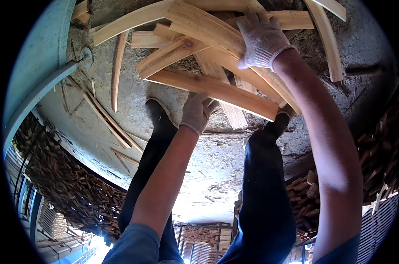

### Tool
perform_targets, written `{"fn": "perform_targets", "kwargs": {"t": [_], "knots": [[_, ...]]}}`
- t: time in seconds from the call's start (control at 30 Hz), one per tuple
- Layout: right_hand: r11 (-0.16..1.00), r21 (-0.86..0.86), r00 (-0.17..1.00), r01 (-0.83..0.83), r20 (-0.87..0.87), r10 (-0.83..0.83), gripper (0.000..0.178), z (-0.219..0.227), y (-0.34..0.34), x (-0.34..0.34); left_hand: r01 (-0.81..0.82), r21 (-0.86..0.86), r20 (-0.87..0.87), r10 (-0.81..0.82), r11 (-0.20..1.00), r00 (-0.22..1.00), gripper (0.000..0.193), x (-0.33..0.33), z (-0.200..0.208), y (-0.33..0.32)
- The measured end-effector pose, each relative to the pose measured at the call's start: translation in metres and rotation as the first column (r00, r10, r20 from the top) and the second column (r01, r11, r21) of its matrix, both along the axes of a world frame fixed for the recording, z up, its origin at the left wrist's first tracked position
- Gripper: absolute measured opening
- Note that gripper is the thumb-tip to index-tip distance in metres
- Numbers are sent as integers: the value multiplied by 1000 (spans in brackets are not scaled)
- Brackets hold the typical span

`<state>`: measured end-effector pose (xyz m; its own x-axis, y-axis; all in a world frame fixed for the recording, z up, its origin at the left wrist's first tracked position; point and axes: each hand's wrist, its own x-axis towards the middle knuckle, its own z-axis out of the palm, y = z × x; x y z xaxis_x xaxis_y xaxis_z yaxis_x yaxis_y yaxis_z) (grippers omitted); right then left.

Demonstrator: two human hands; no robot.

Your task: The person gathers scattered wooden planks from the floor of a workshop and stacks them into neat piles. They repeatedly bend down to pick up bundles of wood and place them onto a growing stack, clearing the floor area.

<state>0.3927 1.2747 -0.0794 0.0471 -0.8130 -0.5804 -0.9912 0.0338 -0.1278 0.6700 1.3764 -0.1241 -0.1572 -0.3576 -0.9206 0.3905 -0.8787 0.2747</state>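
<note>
A loose heap of sawn wooden boards lies on the ground in front of me. My left hand, in a pale knitted glove, is closed at the near edge of a long board; its fingertips are partly hidden there. My right hand, gloved alike, lies over a wide board on top of the heap, fingers spread and the thumb beside the board's near edge. Another short board slants between these two. Beneath them, more planks cross at various angles.
My shoes stand close to the heap. A blue-grey metal panel with a bent pipe borders the left side. Thin wood strips lie on the ground, and a curved board lies at right. Large piles of wood pieces are behind me.
</note>
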Motion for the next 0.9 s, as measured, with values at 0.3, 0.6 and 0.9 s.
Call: {"fn": "perform_targets", "kwargs": {"t": [0.3,0.6,0.9], "knots": [[998,-53,1000,26,-2,-26,97,-1,-16,-1,99,69,31,-101,993,994,27,8,-2,-7],[977,211,993,-1,113,-23,38,19,93,81,101,33,6,-101,994,995,96,-3,27,-10],[957,-138,961,257,143,-237,62,-3,119,86,189,209,335,-252,959,908,78,57,20,9]]}}
